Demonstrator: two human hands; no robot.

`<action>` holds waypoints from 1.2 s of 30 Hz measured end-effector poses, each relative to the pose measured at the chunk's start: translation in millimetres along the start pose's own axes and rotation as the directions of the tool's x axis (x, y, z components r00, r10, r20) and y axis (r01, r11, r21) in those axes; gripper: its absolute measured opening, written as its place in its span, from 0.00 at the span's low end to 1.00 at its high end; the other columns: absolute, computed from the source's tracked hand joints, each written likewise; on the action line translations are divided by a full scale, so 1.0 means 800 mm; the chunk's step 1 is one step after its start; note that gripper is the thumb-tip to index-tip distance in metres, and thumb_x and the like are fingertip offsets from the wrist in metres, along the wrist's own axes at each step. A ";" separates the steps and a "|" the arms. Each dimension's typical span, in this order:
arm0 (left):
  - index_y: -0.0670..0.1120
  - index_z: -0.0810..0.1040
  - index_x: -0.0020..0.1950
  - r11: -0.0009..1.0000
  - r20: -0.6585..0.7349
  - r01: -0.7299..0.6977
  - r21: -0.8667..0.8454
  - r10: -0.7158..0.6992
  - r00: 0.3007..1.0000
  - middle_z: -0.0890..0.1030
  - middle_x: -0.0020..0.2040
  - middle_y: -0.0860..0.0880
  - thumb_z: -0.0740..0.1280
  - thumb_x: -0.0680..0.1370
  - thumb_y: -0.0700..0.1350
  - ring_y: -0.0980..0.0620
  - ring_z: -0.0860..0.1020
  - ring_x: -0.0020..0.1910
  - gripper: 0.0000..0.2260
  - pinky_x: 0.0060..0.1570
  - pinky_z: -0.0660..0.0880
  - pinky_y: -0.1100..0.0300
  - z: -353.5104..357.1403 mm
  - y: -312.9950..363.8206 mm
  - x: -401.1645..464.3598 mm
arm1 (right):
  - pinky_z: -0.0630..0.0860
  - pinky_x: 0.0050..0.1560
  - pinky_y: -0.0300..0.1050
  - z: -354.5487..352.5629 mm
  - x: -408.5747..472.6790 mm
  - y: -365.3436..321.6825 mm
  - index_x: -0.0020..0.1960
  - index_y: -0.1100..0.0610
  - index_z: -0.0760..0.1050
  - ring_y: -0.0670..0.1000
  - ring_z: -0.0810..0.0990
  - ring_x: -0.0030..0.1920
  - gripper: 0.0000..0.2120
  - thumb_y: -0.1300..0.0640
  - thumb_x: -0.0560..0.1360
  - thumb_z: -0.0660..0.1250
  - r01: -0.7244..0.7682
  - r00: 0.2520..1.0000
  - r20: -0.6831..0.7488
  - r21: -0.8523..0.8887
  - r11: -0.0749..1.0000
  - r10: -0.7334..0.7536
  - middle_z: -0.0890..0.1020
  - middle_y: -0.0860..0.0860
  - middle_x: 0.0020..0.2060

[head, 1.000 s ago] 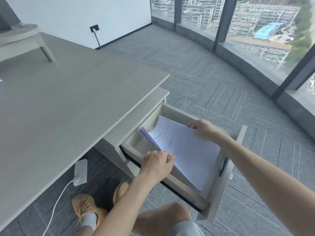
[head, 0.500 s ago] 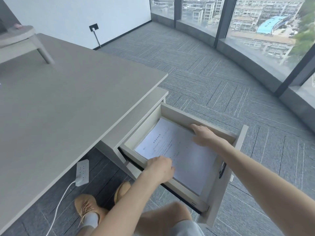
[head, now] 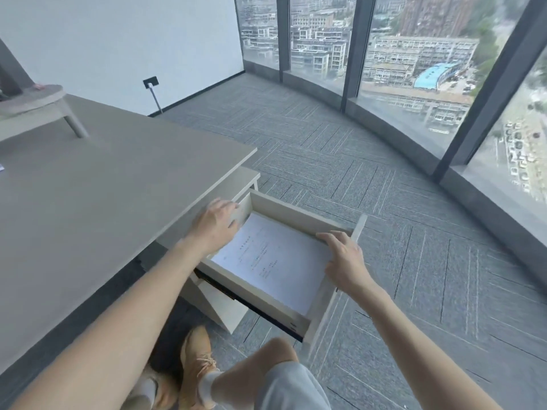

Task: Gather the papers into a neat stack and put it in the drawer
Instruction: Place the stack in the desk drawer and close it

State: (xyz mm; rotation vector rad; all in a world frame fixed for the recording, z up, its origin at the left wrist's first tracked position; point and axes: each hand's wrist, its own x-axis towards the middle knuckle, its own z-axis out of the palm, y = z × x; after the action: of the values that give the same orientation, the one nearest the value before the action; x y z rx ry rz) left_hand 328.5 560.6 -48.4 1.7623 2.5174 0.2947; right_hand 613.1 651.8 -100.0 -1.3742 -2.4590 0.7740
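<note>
White papers point(head: 275, 261) now lie flat in your open drawer point(head: 299, 213), released. Your left hand point(head: 214, 224) and right hand point(head: 344, 261) have withdrawn, open and empty; placement looks complete.

Bright, even daylight floods in from the tall windows point(head: 414, 69) at the far right, with no harsh glare on the glass. The tabletop point(head: 88, 202) is softly lit, and a dark shadow lies beneath it at the near left. Wide-angle distortion bends the window frames and the carpet floor point(head: 384, 173) lines toward the edges. The near forearms look stretched; fine detail is slightly soft throughout.
</note>
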 end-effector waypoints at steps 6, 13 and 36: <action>0.41 0.70 0.72 0.997 -0.076 0.078 0.012 -0.076 0.994 0.72 0.72 0.39 0.65 0.77 0.43 0.37 0.64 0.75 0.23 0.73 0.62 0.46 -0.033 -0.023 -0.001 | 0.64 0.74 0.58 -0.007 -0.046 0.036 0.80 0.52 0.57 0.60 0.63 0.76 0.39 0.65 0.71 0.66 -0.235 0.972 0.028 0.231 0.944 0.235 0.62 0.58 0.76; 0.48 0.50 0.81 0.986 0.102 0.123 0.114 -0.135 0.986 0.57 0.81 0.46 0.66 0.77 0.45 0.40 0.53 0.79 0.37 0.75 0.57 0.45 -0.038 -0.059 -0.016 | 0.77 0.59 0.52 0.000 -0.057 0.046 0.70 0.52 0.72 0.52 0.84 0.51 0.27 0.69 0.74 0.67 -0.291 0.957 0.143 0.506 0.812 0.253 0.77 0.50 0.68; 0.59 0.42 0.80 0.970 0.091 0.061 0.236 -0.084 0.992 0.44 0.82 0.53 0.60 0.74 0.38 0.40 0.45 0.80 0.41 0.76 0.45 0.43 -0.034 -0.105 0.035 | 0.73 0.69 0.64 0.110 0.077 -0.069 0.77 0.50 0.58 0.53 0.72 0.70 0.35 0.60 0.77 0.71 -0.279 0.959 0.228 0.659 0.699 0.168 0.75 0.57 0.69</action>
State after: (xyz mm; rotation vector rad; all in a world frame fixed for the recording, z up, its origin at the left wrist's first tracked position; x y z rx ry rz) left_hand 237.0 555.3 -36.0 1.7034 2.6273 -0.0959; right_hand 502.3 650.2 -147.2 -1.3322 -1.7612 1.6932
